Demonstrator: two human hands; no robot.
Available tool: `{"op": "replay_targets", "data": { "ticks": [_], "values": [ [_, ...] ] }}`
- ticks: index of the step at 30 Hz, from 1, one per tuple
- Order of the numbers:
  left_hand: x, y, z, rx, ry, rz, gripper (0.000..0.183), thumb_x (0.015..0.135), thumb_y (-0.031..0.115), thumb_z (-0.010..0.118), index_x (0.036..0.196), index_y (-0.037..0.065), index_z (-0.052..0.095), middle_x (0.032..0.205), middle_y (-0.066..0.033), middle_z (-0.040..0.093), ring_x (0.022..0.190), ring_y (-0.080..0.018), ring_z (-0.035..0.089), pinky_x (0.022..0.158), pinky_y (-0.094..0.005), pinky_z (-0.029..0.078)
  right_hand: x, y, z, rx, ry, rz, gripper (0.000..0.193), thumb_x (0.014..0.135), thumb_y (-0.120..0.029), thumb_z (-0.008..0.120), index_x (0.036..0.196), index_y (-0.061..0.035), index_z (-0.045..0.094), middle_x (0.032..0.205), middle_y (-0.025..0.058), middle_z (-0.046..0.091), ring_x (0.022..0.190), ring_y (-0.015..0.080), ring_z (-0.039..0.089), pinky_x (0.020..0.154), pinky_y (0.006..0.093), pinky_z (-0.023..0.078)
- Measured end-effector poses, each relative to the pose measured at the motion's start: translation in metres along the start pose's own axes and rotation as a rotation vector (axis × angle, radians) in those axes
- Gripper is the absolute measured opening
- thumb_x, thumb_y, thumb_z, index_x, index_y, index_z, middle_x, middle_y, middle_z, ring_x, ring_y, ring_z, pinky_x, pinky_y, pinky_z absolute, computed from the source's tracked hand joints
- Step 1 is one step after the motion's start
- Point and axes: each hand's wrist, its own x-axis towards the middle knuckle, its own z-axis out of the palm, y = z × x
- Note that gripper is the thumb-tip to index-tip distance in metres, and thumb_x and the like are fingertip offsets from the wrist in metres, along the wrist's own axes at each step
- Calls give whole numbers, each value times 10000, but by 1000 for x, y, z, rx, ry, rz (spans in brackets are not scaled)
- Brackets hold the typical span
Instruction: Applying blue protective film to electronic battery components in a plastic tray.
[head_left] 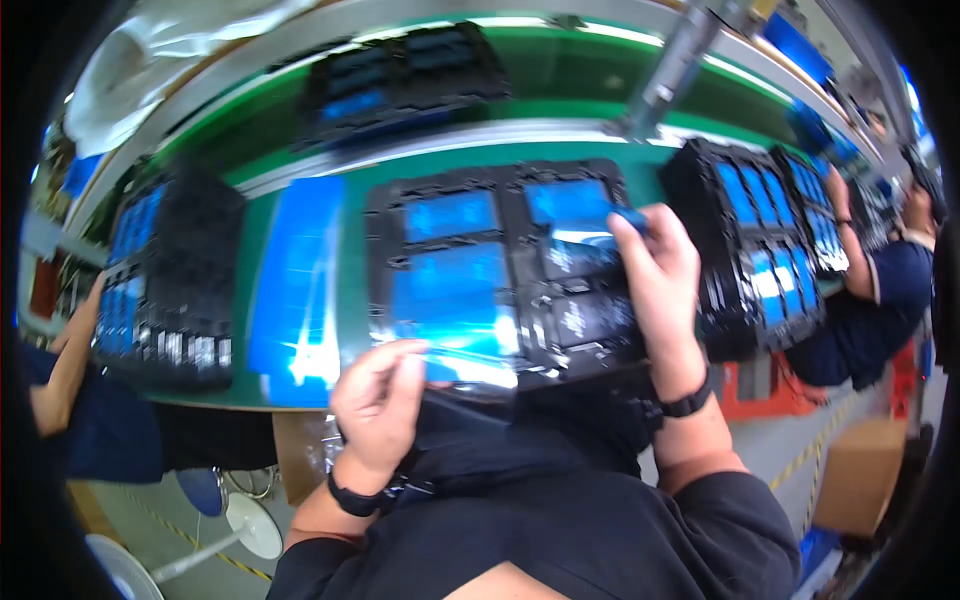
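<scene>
In front of me lies a black plastic tray [507, 270] with rectangular compartments. Blue film-covered panels [450, 215] fill its left side and the upper right compartment; glossy dark panels [590, 318] show at the lower right. Over the tray's right side, my right hand [662, 270] pinches a small piece of blue film [628, 218] between thumb and fingers. At the near left corner my left hand [385, 400] is closed, thumb against fingers, on the edge of a shiny blue film [470, 350]. Motion blur and glare hide where that film ends.
Left of the tray lie shiny blue sheets [295, 290] on the green bench. Stacks of black trays [190, 280] stand at left and right [735, 250]. Beyond a rail, another tray [400, 80] sits on a green belt. Co-workers' arms [850, 240] reach in from both sides.
</scene>
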Motion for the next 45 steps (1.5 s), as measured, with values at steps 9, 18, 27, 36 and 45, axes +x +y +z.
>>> {"op": "replay_targets", "data": {
  "ticks": [9,18,27,36,45],
  "values": [
    [-5,-10,6,125,98,151,171,897,49,539,1022,-52,596,947,-61,611,721,-31,469,666,-166,368,3,3,-10,-172,-117,34,162,865,-141,650,788,-34,556,671,-66,497,615,-3,397,538,176,322],
    [-3,-12,2,174,63,209,160,885,24,572,1021,-40,626,915,-80,654,683,-53,529,607,-190,418,8,4,-11,-108,-189,135,190,826,-145,655,795,13,555,632,26,473,603,80,414,541,260,363],
    [-2,-14,0,227,80,217,155,880,51,584,994,-42,634,894,-95,660,668,-68,539,598,-201,425,8,2,-11,-163,-212,107,194,813,-142,655,798,21,550,635,40,474,598,88,415,539,265,363],
    [-5,-12,-3,262,67,183,149,876,50,585,984,-40,635,879,-106,666,700,-101,581,627,-214,449,7,-2,-12,-158,-226,114,183,809,-129,657,808,21,553,642,39,484,597,87,418,536,265,366],
    [-4,-11,-2,253,62,211,149,871,42,587,986,-39,637,866,-100,663,657,-76,549,592,-201,425,6,-5,-11,-279,-233,81,183,810,-137,652,824,16,552,669,94,525,599,152,479,557,294,395]
  ]
}}
